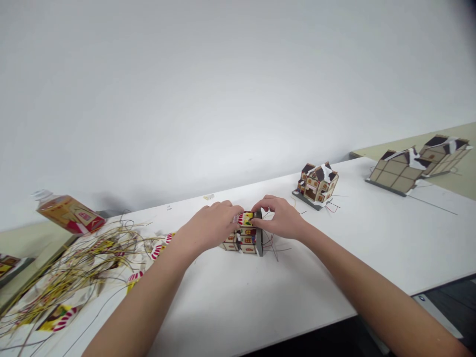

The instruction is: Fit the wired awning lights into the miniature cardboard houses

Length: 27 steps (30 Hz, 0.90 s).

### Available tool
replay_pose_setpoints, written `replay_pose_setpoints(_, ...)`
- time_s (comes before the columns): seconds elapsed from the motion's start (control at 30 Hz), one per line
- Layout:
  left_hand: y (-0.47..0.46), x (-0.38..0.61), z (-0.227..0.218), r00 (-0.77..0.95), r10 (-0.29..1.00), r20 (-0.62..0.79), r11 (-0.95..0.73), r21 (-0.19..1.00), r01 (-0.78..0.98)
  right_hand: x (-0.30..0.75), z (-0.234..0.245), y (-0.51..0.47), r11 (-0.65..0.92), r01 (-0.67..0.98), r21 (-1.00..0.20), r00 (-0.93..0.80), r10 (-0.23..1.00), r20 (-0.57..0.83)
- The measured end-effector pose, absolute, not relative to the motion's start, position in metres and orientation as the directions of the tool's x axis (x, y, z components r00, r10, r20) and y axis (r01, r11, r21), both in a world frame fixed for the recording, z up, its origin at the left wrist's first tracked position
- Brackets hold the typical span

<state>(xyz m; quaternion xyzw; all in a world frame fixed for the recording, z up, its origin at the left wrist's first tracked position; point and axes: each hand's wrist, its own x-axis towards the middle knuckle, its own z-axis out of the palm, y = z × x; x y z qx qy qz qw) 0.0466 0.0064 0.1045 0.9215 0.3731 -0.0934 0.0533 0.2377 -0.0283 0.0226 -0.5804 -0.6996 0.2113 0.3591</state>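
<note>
A small model house point(246, 239) lies tipped on its side on the white table point(260, 297), with thin wires trailing from it. My left hand point(210, 225) curls over its left end and grips it. My right hand point(279, 215) pinches a small red-and-white striped piece point(246, 218) at the top of the model. Both hands meet over the model, and their fingertips partly hide it.
A finished model house point(317, 184) stands behind right. Two larger houses point(399, 171) point(444, 153) sit far right. A tangle of yellow wires and striped pieces point(74, 272) covers the left. A tilted bottle point(69, 213) is at far left. The table's front edge runs close to me.
</note>
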Motion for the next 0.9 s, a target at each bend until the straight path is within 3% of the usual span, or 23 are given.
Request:
replay_pose_setpoints(0.23,0.008,0.046,0.103,0.714,0.673,-0.192,-0.722,0.037,0.691,0.237,0.022,-0.027,0.219,0.661,-0.718,-0.06,0.969,0.24)
replay_pose_setpoints(0.5,0.006,0.051,0.103,0.728,0.662,-0.177,-0.731,0.059,0.68,0.238,0.024,-0.029,0.225,0.731,-0.645,-0.07,0.964,0.256)
replay_pose_setpoints(0.7,0.003,0.055,0.104,0.708,0.679,-0.196,-0.721,0.005,0.693,0.238,0.024,-0.031,0.329,0.786,-0.523,-0.139,0.919,0.369)
replay_pose_setpoints(0.8,0.003,0.054,0.104,0.726,0.664,-0.179,-0.738,-0.004,0.674,0.242,0.021,-0.03,0.489,0.783,-0.383,-0.252,0.813,0.524)
replay_pose_setpoints(0.9,0.003,0.052,0.105,0.734,0.658,-0.166,-0.745,-0.006,0.667,0.248,0.018,-0.027,0.616,0.75,-0.241,-0.388,0.705,0.594)
